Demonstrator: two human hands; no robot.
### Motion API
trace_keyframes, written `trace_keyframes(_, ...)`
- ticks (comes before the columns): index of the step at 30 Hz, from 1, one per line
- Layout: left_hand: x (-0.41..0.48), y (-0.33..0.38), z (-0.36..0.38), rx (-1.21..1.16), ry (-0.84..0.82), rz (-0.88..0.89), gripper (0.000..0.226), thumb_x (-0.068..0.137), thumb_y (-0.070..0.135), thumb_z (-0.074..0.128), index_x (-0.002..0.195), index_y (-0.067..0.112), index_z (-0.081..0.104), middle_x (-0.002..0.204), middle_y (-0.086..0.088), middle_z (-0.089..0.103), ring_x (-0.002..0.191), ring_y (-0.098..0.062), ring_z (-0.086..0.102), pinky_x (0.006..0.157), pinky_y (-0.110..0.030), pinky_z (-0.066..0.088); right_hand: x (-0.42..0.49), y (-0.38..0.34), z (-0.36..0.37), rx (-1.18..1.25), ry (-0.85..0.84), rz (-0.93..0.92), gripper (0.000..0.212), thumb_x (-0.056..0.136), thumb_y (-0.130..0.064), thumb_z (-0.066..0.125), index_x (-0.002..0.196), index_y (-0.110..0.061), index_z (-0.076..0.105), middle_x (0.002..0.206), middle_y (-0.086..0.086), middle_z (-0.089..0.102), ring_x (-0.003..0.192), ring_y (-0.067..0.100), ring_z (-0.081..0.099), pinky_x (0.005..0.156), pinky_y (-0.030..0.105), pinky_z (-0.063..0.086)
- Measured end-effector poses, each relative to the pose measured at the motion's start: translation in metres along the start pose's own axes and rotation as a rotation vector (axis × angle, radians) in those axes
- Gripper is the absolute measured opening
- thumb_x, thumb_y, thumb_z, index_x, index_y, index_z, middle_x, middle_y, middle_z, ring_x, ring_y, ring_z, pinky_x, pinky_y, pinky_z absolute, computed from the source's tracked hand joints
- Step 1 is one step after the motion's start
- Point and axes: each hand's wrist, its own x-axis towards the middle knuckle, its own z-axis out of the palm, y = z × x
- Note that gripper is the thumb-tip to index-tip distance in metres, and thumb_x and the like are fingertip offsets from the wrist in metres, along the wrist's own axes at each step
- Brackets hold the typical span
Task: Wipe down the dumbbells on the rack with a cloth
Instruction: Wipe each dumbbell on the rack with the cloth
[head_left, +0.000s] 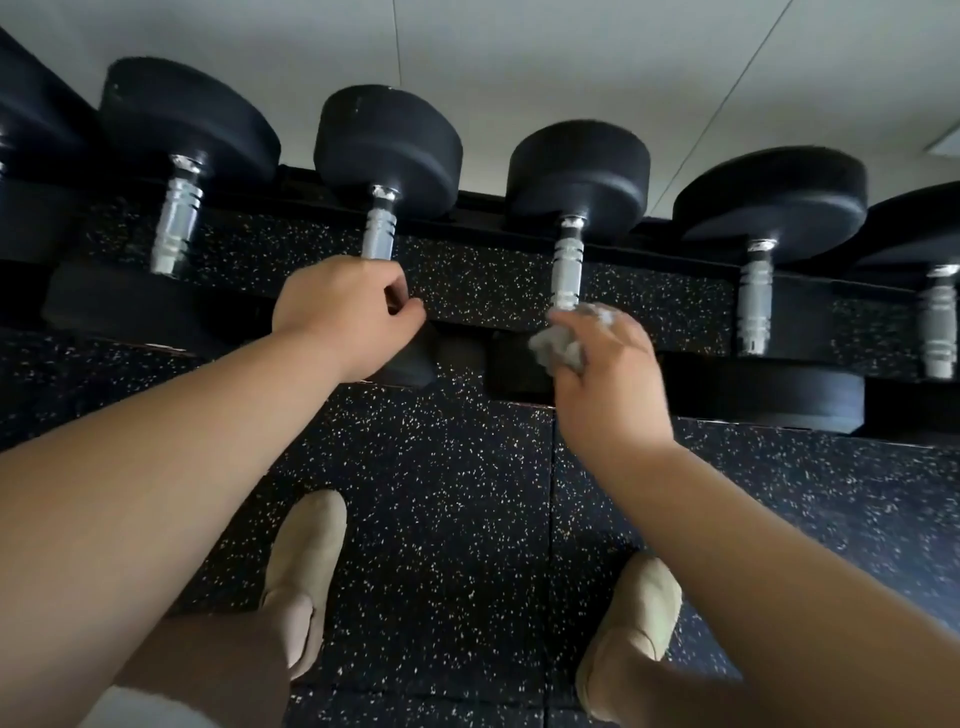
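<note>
Several black dumbbells with silver handles lie in a row on a low black rack (691, 349) against the white wall. My left hand (345, 312) grips the near end of the handle of the second dumbbell from the left (387, 137). My right hand (602, 374) holds a crumpled grey cloth (563, 345) against the near end of the handle of the third dumbbell (576, 169). The near heads of both dumbbells are partly hidden behind my hands.
Black rubber floor (457, 493) with white speckles runs under the rack. My two feet in beige shoes (306, 566) (631, 629) stand on it close to the rack. More dumbbells (769, 200) lie to the right and left.
</note>
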Motion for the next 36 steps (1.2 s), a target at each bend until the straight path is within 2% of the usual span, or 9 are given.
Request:
trace_keyframes(5,-0.001,-0.002,0.000,-0.012,0.009,0.008,0.021,0.092,0.055,0.061,0.085,0.036,0.067,0.081,0.013,0.063,0.077,-0.016,0.060,0.065,-0.032,0.044,-0.003,0.020,-0.005,-0.143,-0.084,-0.410,0.045,0.093,-0.023,0.066,0.137,-0.021,0.065,0.145,0.006,0.055,0.144,0.026,0.041,0.114,0.049,0.042)
trace_keyframes(8,0.000,-0.003,0.001,-0.043,0.014,0.027,0.020,0.092,0.052,0.062,0.082,0.035,0.066,0.079,0.016,0.065,0.076,-0.012,0.061,0.064,-0.031,0.043,-0.013,0.046,-0.023,0.017,-0.124,0.047,0.050,0.100,-0.045,0.053,0.149,-0.038,0.046,0.153,-0.009,0.040,0.136,0.016,0.043,0.110,0.034,0.041)
trace_keyframes(12,-0.001,-0.004,0.002,-0.043,0.031,0.030,0.018,0.092,0.048,0.064,0.080,0.034,0.066,0.078,0.018,0.064,0.075,-0.010,0.059,0.063,-0.030,0.040,-0.003,0.045,-0.018,0.342,-0.065,0.529,0.031,0.102,-0.052,0.039,0.129,-0.044,0.052,0.125,-0.005,0.060,0.109,0.022,0.061,0.094,0.041,0.051)
trace_keyframes(14,-0.001,-0.003,0.002,-0.035,0.035,0.026,0.018,0.092,0.048,0.064,0.082,0.034,0.066,0.078,0.017,0.064,0.076,-0.011,0.059,0.064,-0.031,0.041,0.004,0.030,-0.011,0.318,0.038,0.412,0.021,0.100,-0.045,0.039,0.113,-0.038,0.054,0.121,-0.004,0.057,0.103,0.015,0.056,0.087,0.033,0.046)
trace_keyframes(18,0.000,-0.002,0.001,-0.017,0.032,0.023,0.020,0.093,0.052,0.062,0.087,0.034,0.068,0.083,0.014,0.065,0.078,-0.017,0.058,0.066,-0.032,0.039,0.004,0.004,-0.008,0.193,-0.007,0.043,0.043,0.102,-0.030,0.054,0.145,-0.030,0.053,0.139,-0.011,0.045,0.114,0.003,0.049,0.090,0.000,0.035)
trace_keyframes(22,0.000,-0.003,0.004,-0.011,0.034,0.028,0.020,0.093,0.051,0.062,0.085,0.033,0.068,0.082,0.013,0.067,0.078,-0.018,0.059,0.065,-0.032,0.041,0.001,0.024,-0.011,0.085,-0.054,0.016,0.064,0.086,-0.040,0.064,0.148,-0.036,0.048,0.135,-0.013,0.049,0.119,0.008,0.051,0.099,0.023,0.044)
trace_keyframes(29,0.001,-0.004,0.003,-0.022,0.025,0.026,0.021,0.091,0.050,0.060,0.081,0.033,0.066,0.077,0.015,0.065,0.075,-0.015,0.060,0.065,-0.032,0.043,0.023,0.035,-0.020,0.363,0.003,0.448,0.016,0.099,-0.026,0.050,0.107,-0.030,0.064,0.086,-0.003,0.067,0.065,0.013,0.058,0.045,0.017,0.042)
trace_keyframes(33,0.000,-0.002,0.002,-0.032,0.032,0.025,0.021,0.090,0.051,0.061,0.081,0.033,0.067,0.074,0.016,0.063,0.071,-0.012,0.059,0.063,-0.031,0.042,0.059,0.032,-0.030,0.272,-0.004,0.643,0.026,0.102,-0.033,0.045,0.101,-0.017,0.066,0.094,0.004,0.069,0.086,0.026,0.063,0.070,0.032,0.044)
trace_keyframes(36,-0.001,-0.002,0.001,-0.031,0.035,0.018,0.020,0.091,0.051,0.063,0.082,0.034,0.067,0.073,0.016,0.061,0.066,-0.006,0.055,0.058,-0.028,0.040,0.100,0.015,-0.030,0.198,0.098,0.489,0.033,0.106,-0.033,0.038,0.108,-0.013,0.063,0.109,0.013,0.067,0.097,0.033,0.061,0.079,0.035,0.045)
